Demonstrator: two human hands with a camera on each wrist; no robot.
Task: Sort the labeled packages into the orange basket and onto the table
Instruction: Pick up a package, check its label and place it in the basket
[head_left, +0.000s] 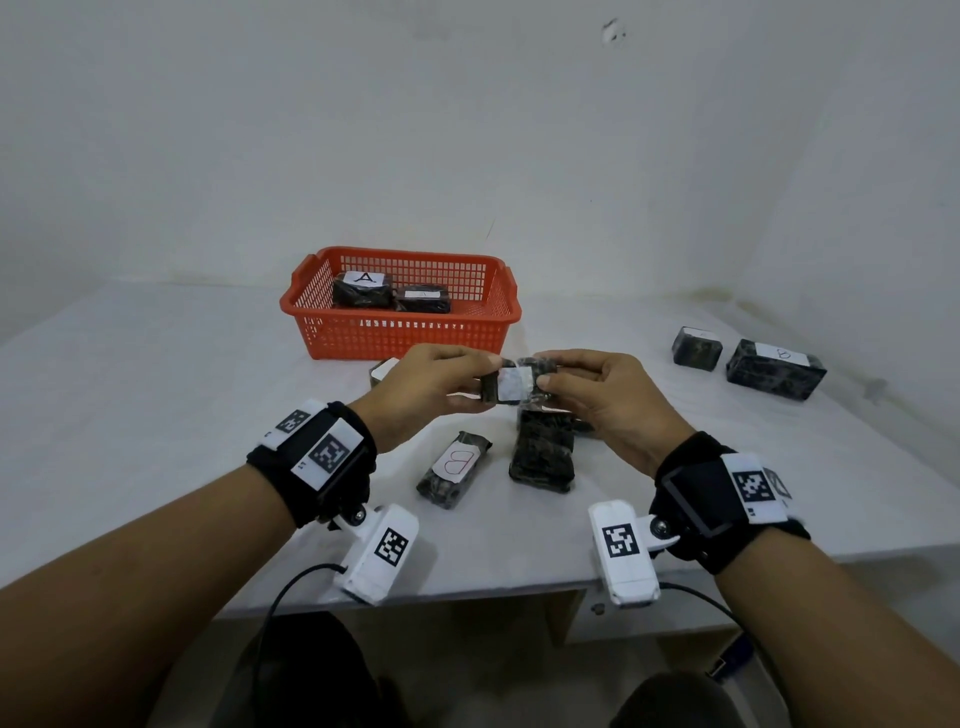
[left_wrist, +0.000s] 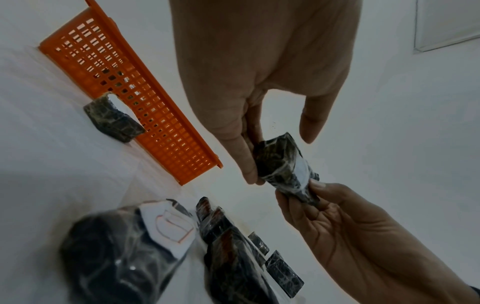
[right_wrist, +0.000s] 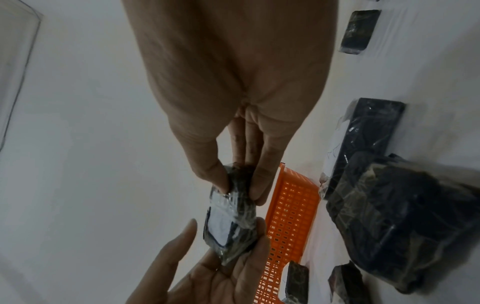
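Observation:
Both hands hold one small dark wrapped package (head_left: 511, 385) with a white label above the table's middle. My left hand (head_left: 485, 382) grips its left end and my right hand (head_left: 545, 378) pinches its right end. The left wrist view has the package (left_wrist: 283, 164) between my left fingers (left_wrist: 246, 164) and thumb. In the right wrist view my thumb and fingers (right_wrist: 210, 170) pinch the package (right_wrist: 228, 222) at its top. The orange basket (head_left: 400, 340) stands behind the hands. It holds a package labeled A (head_left: 363, 291) and a second package (head_left: 423, 300).
A package marked B (head_left: 457, 467) and a dark package (head_left: 543, 452) lie just in front of the hands. Another package (head_left: 381, 370) sits partly hidden behind my left hand. Two packages (head_left: 697, 347) (head_left: 776, 370) rest at the table's right side. The wall is close behind.

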